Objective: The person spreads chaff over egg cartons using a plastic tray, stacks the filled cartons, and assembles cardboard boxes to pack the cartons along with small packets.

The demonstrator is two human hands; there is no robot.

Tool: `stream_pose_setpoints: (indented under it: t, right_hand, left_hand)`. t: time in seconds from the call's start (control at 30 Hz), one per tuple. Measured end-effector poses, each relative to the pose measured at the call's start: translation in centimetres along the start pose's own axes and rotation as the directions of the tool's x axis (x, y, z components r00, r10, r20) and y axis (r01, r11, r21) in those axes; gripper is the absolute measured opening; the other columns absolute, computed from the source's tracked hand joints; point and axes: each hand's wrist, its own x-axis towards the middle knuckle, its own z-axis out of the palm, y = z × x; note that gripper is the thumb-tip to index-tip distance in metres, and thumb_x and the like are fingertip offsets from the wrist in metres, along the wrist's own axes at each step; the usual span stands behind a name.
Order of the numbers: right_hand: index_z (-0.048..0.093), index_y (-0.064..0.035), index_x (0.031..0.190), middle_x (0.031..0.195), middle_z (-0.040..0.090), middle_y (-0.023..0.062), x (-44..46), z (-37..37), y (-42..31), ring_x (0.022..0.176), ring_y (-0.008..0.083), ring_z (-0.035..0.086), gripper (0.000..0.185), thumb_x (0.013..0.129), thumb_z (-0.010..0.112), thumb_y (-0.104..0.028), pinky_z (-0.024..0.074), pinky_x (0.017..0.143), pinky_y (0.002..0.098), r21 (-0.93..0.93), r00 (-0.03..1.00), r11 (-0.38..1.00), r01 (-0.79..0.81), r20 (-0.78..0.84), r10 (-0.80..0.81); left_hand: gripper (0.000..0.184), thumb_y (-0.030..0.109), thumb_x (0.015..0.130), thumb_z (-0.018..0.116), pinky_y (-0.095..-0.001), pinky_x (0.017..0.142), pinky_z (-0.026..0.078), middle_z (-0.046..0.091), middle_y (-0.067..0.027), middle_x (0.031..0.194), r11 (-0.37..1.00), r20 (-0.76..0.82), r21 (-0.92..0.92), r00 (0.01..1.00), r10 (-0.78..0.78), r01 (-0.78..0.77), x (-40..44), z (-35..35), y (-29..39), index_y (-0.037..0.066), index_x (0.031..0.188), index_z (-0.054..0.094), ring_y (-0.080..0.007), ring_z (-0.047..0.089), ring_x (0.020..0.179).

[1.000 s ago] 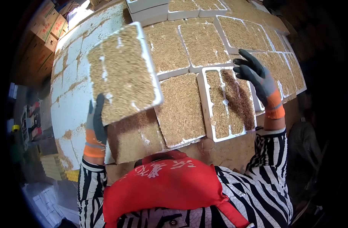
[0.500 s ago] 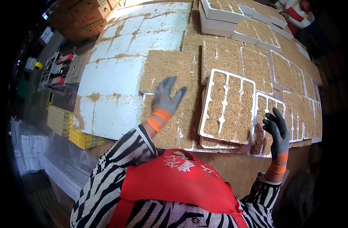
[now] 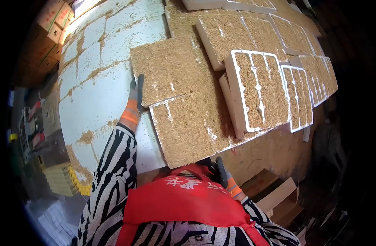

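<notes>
Fingers (image 3: 140,80) of the left hand (image 3: 136,91), dark-coated glove with orange cuff: extended, slightly apart, set along the left edge of a rectangular tray of brown, chaff-like fill (image 3: 163,63); whether they pinch that edge cannot be told. Right hand (image 3: 224,174), matching glove: low beside the red cloth apron with white characters (image 3: 184,205), short of the worktop's front edge; visible fingers slightly apart, nothing seen between them, remainder hidden. Change noted: a second ago a filled tray was raised in the left hand; what appears to be the same tray now lies flat, and the left hand has gone from above the trays to its side. Bearing on the work, as judged: tray set down, position being squared against its neighbours. Nearer the body: second filled tray, white-rimmed (image 3: 184,131), abutting the first. Left of both: white, crumb-strewn panelled surface (image 3: 93,96). To the right: white foam tray with ridged dividers (image 3: 268,90), propped at a tilt on others; beside it, a narrower-looking white divided tray (image 3: 296,96). Below the edge: open brown cardboard box (image 3: 280,201). Far left: stacked orange-brown cartons (image 3: 52,28).
</notes>
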Motion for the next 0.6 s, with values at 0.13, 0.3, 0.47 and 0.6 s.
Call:
stream_pose_setpoints:
  t: [0.13, 0.3, 0.47, 0.6]
  right_hand:
    - [0.051, -0.0055, 0.129, 0.119, 0.057, 0.0056, 5.7, 8.5, 5.9, 0.114, 0.0147, 0.051, 0.055, 0.094, 0.054, -0.047, 0.0413, 0.092, 0.025, 0.067, 0.984, 0.982, 0.178, -0.019, -0.178]
    - [0.041, -0.0029, 0.133, 0.13, 0.05, 0.0049, 2.0, 14.1, 4.9, 0.112, 0.0191, 0.05, 0.056, 0.087, 0.069, -0.02, 0.0427, 0.094, 0.0314, 0.1, 0.775, 0.769, 0.632, -0.051, -0.63]
    - [0.049, -0.0158, 0.133, 0.11, 0.05, 0.0067, 1.0, 11.7, 4.4, 0.092, 0.0177, 0.054, 0.053, 0.084, 0.065, -0.004, 0.0476, 0.071, 0.0296, -0.34, 0.525, 0.431, 0.836, 0.27, -0.807]
    - [0.053, -0.0162, 0.128, 0.101, 0.053, 0.0066, 0.9, 11.4, 2.6, 0.083, 0.0175, 0.057, 0.049, 0.082, 0.065, -0.004, 0.0483, 0.064, 0.0303, -0.038, 0.789, 0.803, 0.595, 0.22, -0.574]
  left_hand:
    - [0.084, 0.039, 0.081, 0.073, -0.0368, 0.092, 0.048, 0.045, -0.0158, 0.134, 0.992, 0.079, 0.035, 0.989, 0.122, -0.125, 1.8, -2.4, 0.4, 0.001, 0.141, 0.028, -0.0258, 0.05, 0.117]
    - [0.085, 0.026, 0.076, 0.079, -0.0341, 0.091, 0.049, 0.048, -0.0146, 0.129, 0.969, 0.118, -0.038, 0.962, 0.245, -0.242, 2.7, -3.8, 0.3, -0.002, 0.139, 0.03, -0.025, 0.053, 0.113]
    - [0.075, 0.025, 0.076, 0.076, -0.0362, 0.095, 0.047, 0.049, -0.0182, 0.124, 0.967, 0.177, -0.237, 0.974, 0.14, -0.095, 0.2, -3.0, 2.7, 0.003, 0.135, 0.036, -0.0329, 0.052, 0.114]
    - [0.088, 0.032, 0.058, 0.084, -0.042, 0.101, 0.041, 0.041, -0.0253, 0.132, 0.727, 0.371, 0.201, 0.738, 0.564, -0.657, 1.6, -6.7, 3.5, 0.0, 0.13, 0.044, -0.038, 0.046, 0.119]
